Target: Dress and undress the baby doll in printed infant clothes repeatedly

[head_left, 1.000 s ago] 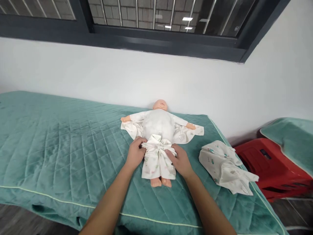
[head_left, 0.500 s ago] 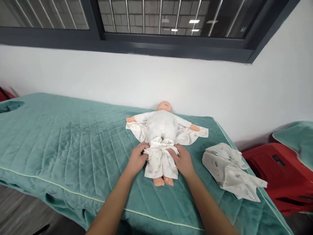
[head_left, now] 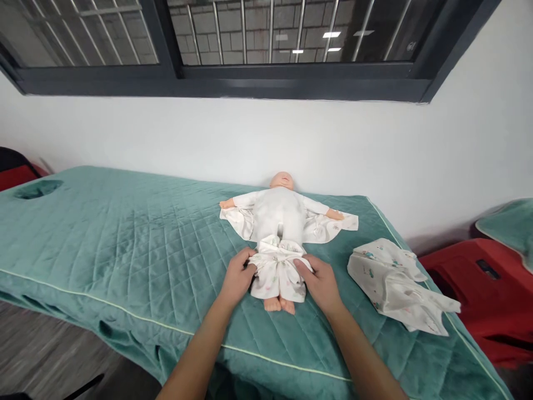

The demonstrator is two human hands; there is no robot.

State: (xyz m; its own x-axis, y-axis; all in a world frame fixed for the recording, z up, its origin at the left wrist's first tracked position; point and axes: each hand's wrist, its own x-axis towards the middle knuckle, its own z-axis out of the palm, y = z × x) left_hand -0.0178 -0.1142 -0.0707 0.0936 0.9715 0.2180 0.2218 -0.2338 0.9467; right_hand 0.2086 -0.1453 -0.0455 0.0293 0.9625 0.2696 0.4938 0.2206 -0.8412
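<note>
While the white wall [head_left: 187, 136] backs the whole scene, the green quilted bed [head_left: 125, 233] fills most of the view below it. Dark-framed window [head_left: 300, 87] up top, bars behind the glass. Red plastic thing [head_left: 462, 278], maybe a stool, off the bed's right end.

Doll [head_left: 278, 206] lies on its back on the bed, head near the wall, arms out. Spare garment [head_left: 387, 286], white with small prints, lies crumpled to its right, apart from it. Printed cloth [head_left: 325, 229] spreads flat under both arms.

Pants [head_left: 277, 280] sit around the doll's lower legs, top bunched, bare feet [head_left: 272, 304] poking out below the hems. Left hand [head_left: 238, 278] pinches one side of the bunched top, thumb against fingers; right hand [head_left: 323, 282] grips the opposite side, thumb on top. Both closed on fabric.

Handling, my read: pants are thin, light, limp, so no stiffness to push against. Probably not slippery or fragile, but they'll crease and bunch. Best hold: both sides of the top edge, level, even tension. Doll looks soft-bodied and light, so a hard pull likely drags it along.
</note>
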